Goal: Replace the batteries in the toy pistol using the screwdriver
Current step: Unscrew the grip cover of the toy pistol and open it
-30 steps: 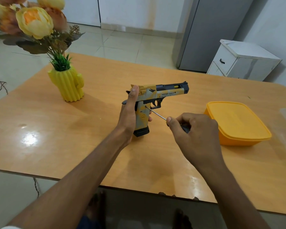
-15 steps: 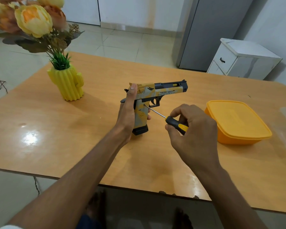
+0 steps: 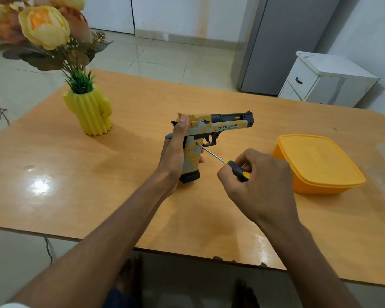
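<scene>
Bench point(image 3: 80, 183): light orange wood-look top, glossy, with a bright glare patch near the left side; near edge chipped in spots.
Toy pistol point(image 3: 211, 127): stands upright near the bench's middle, magazine base on the surface, barrel pointing right.
Left hand point(image 3: 176, 150): fingers wrapped round the grip from behind, thumb up along the slide.
Screwdriver point(image 3: 229, 164): black-and-yellow handle, thin shaft angled up-left, tip at a screw hole on the grip.
Right hand point(image 3: 260, 181): fingers curled round the screwdriver handle.
Box point(image 3: 316, 163): yellow, lidded, on the bench right of the pistol.
Vase point(image 3: 91, 114): yellow cactus shape with flowers, far left on the bench.
Room: pale tiled floor, white walls, grey fridge point(image 3: 282, 41), small white cabinet point(image 3: 327, 81) beside it.
</scene>
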